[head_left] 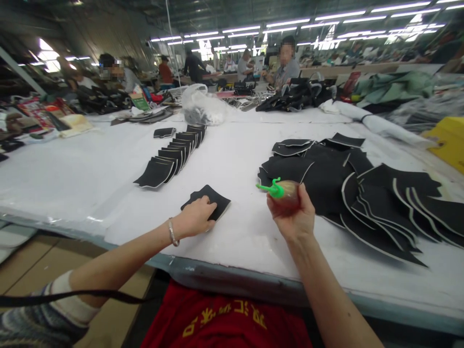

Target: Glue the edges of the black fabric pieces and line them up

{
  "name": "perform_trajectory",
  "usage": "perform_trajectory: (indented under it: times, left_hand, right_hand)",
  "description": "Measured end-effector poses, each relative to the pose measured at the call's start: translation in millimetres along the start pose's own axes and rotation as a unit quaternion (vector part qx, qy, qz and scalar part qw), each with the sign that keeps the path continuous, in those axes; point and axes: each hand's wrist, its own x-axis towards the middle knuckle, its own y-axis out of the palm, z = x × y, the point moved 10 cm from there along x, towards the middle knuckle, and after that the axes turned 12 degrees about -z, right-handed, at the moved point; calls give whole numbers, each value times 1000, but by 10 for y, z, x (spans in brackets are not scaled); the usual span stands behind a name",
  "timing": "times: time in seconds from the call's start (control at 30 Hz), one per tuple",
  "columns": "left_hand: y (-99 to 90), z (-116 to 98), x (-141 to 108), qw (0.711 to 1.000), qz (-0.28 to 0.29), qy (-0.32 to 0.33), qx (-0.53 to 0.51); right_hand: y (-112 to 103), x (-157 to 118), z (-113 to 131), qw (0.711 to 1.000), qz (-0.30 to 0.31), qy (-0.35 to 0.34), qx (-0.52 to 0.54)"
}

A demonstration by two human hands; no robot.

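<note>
Red garment (226, 326) with yellow lettering lies closest to the viewer, just below the near edge of the white-covered table (90, 169). Left hand (198, 216): resting on a single black piece (218, 197), which lies flat on the table between a row and a heap of similar ones. Fingers are bent over its near part, probably to steady it; whether they pinch it or merely press, I cannot tell. Right hand (292, 212): wrapped around a rounded bottle (290, 192), held clear of the table, its green nozzle (276, 189) directed left. Held this way, the nozzle appears easy to aim towards the piece.

The row of black pieces (155, 173) overlaps in steps, presumably so that a strip of each stays exposed. At right, the heap of black pieces (322, 176) lies loosely fanned, seemingly for easy reach.

Pose: left forearm enters low from the left, palm down, bracelet (173, 233) at the wrist; right forearm rises from the lower right, wrist upright.
</note>
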Motion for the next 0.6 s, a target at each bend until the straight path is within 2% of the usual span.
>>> perform_trajectory:
  times: [0.1,0.23,0.43,0.53,0.6]
  left_hand:
    - [0,-49,57,999,17,-19,32]
    - [-39,-88,154,997,9,-31,65]
    - [-47,-82,251,999,8,9,42]
    - [-62,-15,286,999,-3,9,39]
    - [-57,28,306,999,-8,9,37]
  right_hand:
    - [-16,0,7,1000,0,-6,-12]
    - [-45,-1,22,1000,-5,-20,-23]
    - [2,-23,42,996,13,-56,-64]
    - [32,-54,78,990,15,-95,-100]
    - [52,-84,141,979,17,-148,-139]
